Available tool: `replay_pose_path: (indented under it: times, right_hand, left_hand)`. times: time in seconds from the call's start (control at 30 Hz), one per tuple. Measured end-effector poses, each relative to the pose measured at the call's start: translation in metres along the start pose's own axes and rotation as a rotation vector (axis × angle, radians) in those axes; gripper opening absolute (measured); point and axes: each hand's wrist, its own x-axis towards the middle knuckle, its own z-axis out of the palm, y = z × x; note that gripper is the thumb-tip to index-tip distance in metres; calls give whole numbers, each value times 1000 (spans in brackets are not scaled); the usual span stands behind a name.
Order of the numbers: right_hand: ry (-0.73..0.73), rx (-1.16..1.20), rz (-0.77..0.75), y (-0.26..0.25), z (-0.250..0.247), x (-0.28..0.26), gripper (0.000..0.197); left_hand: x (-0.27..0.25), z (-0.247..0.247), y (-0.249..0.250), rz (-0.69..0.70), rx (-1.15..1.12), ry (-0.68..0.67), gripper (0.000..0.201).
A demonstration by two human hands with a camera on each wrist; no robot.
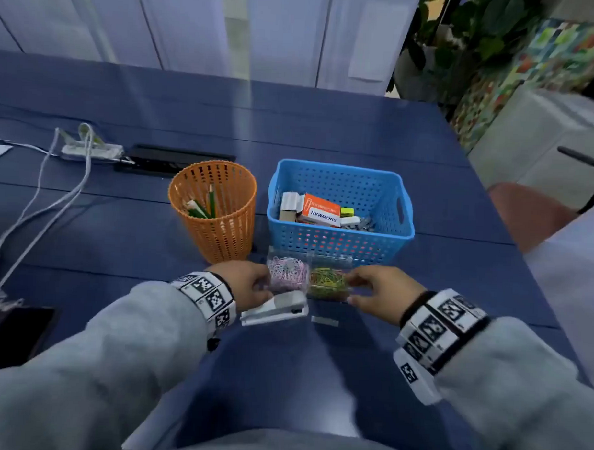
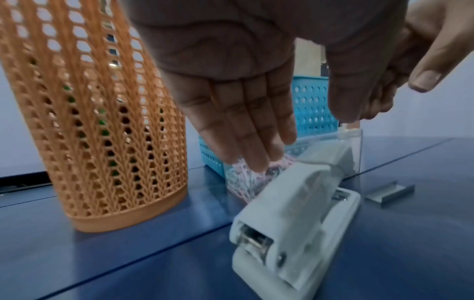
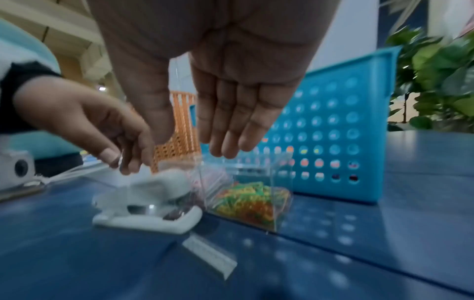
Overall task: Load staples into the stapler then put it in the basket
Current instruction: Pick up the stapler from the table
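Note:
A white stapler [image 1: 274,306] lies closed on the blue table [image 1: 317,377], close in front of me. A short strip of staples [image 1: 325,321] rests on the table just to its right. The blue basket [image 1: 403,228] stands behind them. My left hand [image 1: 249,283] hovers over the stapler's far end with straight fingers and holds nothing; the left wrist view shows the same hand [image 2: 243,121] above the stapler [image 2: 295,223] and the staples [image 2: 389,192]. My right hand [image 1: 377,288] is open above a clear box [image 3: 251,199], with the staples [image 3: 210,255] below it.
An orange mesh pen holder [image 1: 215,208] with pencils stands left of the basket. Two clear boxes, one of pink clips [image 1: 287,275] and one of coloured clips [image 1: 329,283], sit between the basket and my hands. The basket holds small boxes. Cables [image 1: 37,199] lie far left.

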Motion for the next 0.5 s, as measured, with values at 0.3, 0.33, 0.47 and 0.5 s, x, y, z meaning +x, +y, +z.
replay_pose_path:
  times: [0.3,0.33,0.47,0.5]
  right_hand:
    - [-200,-86,-30,-13,51,39,51]
    - [-202,-84,-33,-15,55,40,49]
    - [-177,-61,-44,-20,67,45,45]
    - [-166,-42,-46,-20,70,46,45]
  left_hand:
    - [22,24,15,-18,162,-56,37]
    - [23,25,17,-21,165,-57,36]
    - [27,32,19,-2,151,-41,36]
    - [28,35,19,5,130,-37,35]
